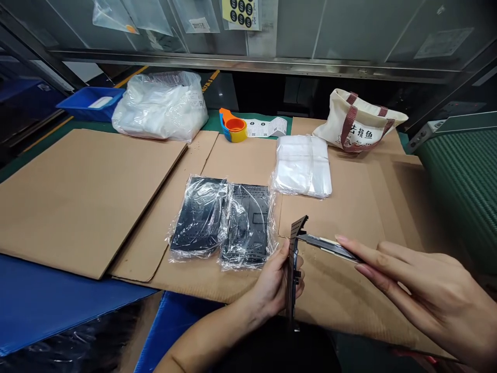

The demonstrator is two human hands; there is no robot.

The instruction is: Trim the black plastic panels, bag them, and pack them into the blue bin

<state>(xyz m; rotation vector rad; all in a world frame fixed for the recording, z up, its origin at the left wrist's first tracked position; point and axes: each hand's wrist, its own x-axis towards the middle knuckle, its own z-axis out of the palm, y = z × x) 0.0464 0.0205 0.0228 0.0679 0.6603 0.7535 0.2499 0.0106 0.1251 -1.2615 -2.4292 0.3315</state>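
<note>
My left hand [276,285] is closed around a thin black plastic panel [292,274], held on edge near the front of the cardboard. In my right hand [423,290] is a slim metal knife [328,245], pinched between thumb and fingers, its tip touching the panel's upper part. Two black panels in clear plastic wrap lie side by side to the left, one [200,213] beside the other [248,223]. Beyond my hands rests a stack of clear plastic bags [303,166].
Cardboard sheets [89,191] lie at the left. Along the back are a blue tray [90,111], a filled plastic bag [161,106], a tape dispenser [233,126], a label strip [267,127] and a cloth bag [359,122]. A green conveyor belt [462,181] runs at the right.
</note>
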